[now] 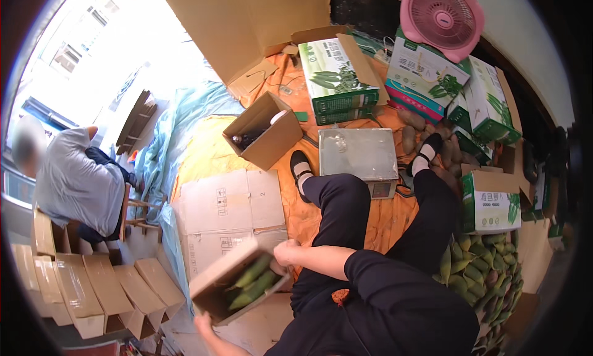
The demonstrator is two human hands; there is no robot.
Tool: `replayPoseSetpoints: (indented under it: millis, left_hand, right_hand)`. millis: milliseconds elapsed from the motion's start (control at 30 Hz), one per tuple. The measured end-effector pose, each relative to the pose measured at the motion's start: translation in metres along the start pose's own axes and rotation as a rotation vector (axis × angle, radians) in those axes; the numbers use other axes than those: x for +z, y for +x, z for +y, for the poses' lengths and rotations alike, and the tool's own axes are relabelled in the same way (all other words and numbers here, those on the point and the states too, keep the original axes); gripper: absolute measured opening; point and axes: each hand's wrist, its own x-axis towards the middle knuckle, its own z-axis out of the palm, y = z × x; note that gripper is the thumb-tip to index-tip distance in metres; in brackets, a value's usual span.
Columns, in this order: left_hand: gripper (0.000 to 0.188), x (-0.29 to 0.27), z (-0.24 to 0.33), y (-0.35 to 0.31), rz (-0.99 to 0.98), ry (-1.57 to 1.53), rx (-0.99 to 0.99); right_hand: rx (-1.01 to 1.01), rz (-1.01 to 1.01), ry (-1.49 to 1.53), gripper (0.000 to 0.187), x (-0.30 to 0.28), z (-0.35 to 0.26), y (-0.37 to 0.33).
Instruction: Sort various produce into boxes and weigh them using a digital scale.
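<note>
On my left, a small open cardboard box [207,282] is tilted, with several long green radishes [253,283] lying inside. My left hand [202,321] grips its near left corner. My right hand [285,253] is closed on the far right edge, and its fingertips are partly hidden. Motion smears the box's edges a little. Beneath and beyond it lies a flattened cardboard sheet [231,201]. A scale with a silver, square top [358,152] stands between my feet. Left of the scale is another open carton [272,143] with dark and white items in it.
A heap of green radishes [475,266] lies at my right. Green-and-white printed cartons [336,72] stand at the back, one stack under a pink fan [442,19]. Brown rounded vegetables [411,130] lie near my right foot. Another person [83,177] sits far left, behind open cartons [83,294].
</note>
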Motion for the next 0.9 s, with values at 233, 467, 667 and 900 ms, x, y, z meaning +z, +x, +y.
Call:
replayPoseSetpoints:
  millis: [233,467,667,900]
  left_hand:
    - [0.034,0.037,-0.024,-0.02,0.004,-0.036,-0.193]
    - [0.034,-0.086,0.188,-0.041,0.522,-0.305,0.585]
    - [0.044,-0.03,0.389,-0.104,-0.057,0.22,0.891]
    - [0.075,0.069,0.384,-0.092,-0.631,1.022,0.817]
  right_hand:
    - [-0.15,0.175,0.143,0.022,-0.047,0.016,-0.008]
    - [-0.308,0.562,0.527,0.02,-0.109,0.037,-0.056]
    - [-0.313,1.025,0.659,0.016,-0.173,0.101,-0.157]
    - [0.033,1.493,0.728,0.013,-0.155,0.239,-0.279]
